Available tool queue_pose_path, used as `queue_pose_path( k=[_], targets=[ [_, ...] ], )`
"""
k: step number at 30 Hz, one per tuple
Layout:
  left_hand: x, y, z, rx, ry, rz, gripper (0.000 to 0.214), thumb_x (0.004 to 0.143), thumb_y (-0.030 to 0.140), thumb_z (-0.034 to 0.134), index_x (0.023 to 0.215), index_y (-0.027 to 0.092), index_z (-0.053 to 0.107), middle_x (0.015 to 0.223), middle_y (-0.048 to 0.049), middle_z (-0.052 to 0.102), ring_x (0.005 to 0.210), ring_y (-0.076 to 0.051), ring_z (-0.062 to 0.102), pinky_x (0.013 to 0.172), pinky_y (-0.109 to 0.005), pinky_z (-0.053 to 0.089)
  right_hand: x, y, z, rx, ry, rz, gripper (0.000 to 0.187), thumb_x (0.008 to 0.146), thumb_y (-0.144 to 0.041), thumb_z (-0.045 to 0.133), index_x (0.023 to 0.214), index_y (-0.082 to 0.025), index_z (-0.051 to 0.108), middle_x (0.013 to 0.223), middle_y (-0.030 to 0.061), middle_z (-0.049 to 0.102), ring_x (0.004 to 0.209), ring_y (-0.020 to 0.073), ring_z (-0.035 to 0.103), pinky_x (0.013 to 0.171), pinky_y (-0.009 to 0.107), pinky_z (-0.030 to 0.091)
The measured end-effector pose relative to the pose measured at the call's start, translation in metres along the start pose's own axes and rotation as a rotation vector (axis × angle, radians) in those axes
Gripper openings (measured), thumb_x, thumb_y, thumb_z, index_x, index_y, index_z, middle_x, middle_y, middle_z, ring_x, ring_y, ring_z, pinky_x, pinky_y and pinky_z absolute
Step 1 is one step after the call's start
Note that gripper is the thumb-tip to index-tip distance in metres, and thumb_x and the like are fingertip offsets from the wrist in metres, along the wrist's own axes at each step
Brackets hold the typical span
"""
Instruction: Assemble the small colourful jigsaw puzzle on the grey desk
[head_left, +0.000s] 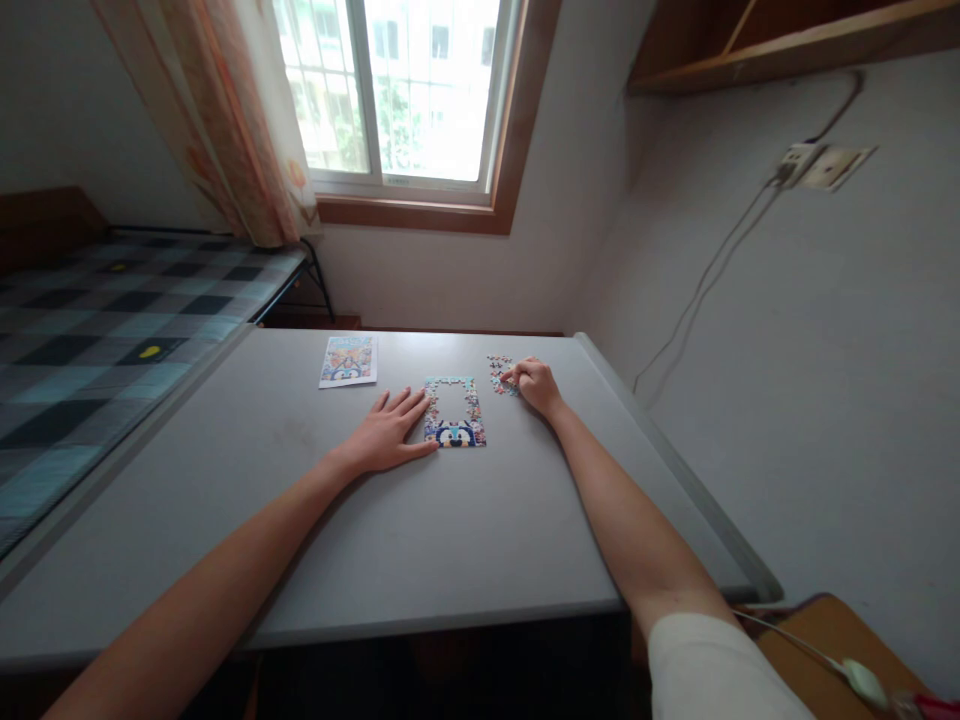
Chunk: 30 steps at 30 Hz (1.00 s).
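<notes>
Two hands (left (388, 434), right (535, 384)), one puzzle (454, 434)

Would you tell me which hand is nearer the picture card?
Left. The left hand lies right of the card; the right hand is past the puzzle, at loose pieces.

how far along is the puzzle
Done: the puzzle looks to have its border joined all round and its bottom strip filled. In hand: the right hand touches the loose pieces beside it, while the left hand lies flat at its left edge. Left: the open middle, showing bare table.
</notes>
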<state>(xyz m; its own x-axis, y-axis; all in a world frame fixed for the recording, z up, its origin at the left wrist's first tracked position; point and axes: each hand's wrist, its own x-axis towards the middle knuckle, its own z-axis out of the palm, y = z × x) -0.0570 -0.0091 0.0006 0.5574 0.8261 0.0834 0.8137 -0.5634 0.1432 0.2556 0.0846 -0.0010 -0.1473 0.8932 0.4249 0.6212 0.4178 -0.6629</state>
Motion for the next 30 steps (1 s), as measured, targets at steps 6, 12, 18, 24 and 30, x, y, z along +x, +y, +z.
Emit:
queue_pose_path(
  k=[6, 12, 18, 24, 30],
  targets=[
    [0.000, -0.001, 0.000, -0.006, -0.003, 0.005, 0.085, 0.087, 0.075, 0.029, 0.154, 0.023, 0.024, 0.159, -0.0044, 0.019, 0.146, -0.030, 0.016, 0.119, -0.046, 0.009, 0.000, 0.000, 0.001, -0.009, -0.001, 0.004, 0.020, 0.060, -0.010, 0.037, 0.047, -0.024, 0.045, 0.071, 0.0011, 0.073, 0.085, 0.0213, 0.057, 0.083, 0.033, 0.044],
    [0.000, 0.000, 0.000, -0.013, -0.001, 0.006, 0.085, 0.087, 0.075, 0.030, 0.153, 0.022, 0.025, 0.159, -0.0044, 0.020, 0.146, -0.029, 0.016, 0.119, -0.047, 0.009, -0.001, 0.000, 0.001, -0.043, -0.008, 0.016, 0.023, 0.063, -0.008, 0.037, 0.049, -0.024, 0.045, 0.074, 0.0012, 0.073, 0.088, 0.0213, 0.058, 0.084, 0.034, 0.045],
    [0.000, 0.000, 0.000, -0.015, -0.003, -0.001, 0.083, 0.087, 0.074, 0.032, 0.154, 0.025, 0.024, 0.159, -0.0032, 0.021, 0.146, -0.030, 0.016, 0.119, -0.046, 0.008, 0.001, -0.001, 0.000, -0.204, 0.055, -0.030, 0.022, 0.073, -0.009, 0.041, 0.075, -0.022, 0.058, 0.105, 0.0059, 0.071, 0.105, 0.0246, 0.053, 0.094, 0.041, 0.040],
    [0.000, -0.001, 0.000, -0.015, -0.001, 0.000, 0.084, 0.087, 0.075, 0.031, 0.154, 0.024, 0.024, 0.159, -0.0039, 0.020, 0.146, -0.030, 0.015, 0.119, -0.046, 0.009, -0.001, -0.005, 0.002, -0.400, -0.122, -0.072, 0.015, 0.082, -0.025, 0.052, 0.096, -0.021, 0.056, 0.133, 0.0108, 0.057, 0.125, 0.0312, 0.040, 0.101, 0.049, 0.031],
    [-0.001, 0.000, -0.001, -0.009, -0.005, -0.010, 0.086, 0.087, 0.076, 0.030, 0.153, 0.022, 0.025, 0.159, -0.0053, 0.020, 0.146, -0.030, 0.016, 0.119, -0.047, 0.010, 0.002, -0.004, 0.010, -0.477, -0.215, -0.121, 0.032, 0.090, -0.051, 0.047, 0.100, -0.022, 0.055, 0.126, 0.0145, 0.059, 0.128, 0.0327, 0.039, 0.106, 0.055, 0.024]
  ],
)
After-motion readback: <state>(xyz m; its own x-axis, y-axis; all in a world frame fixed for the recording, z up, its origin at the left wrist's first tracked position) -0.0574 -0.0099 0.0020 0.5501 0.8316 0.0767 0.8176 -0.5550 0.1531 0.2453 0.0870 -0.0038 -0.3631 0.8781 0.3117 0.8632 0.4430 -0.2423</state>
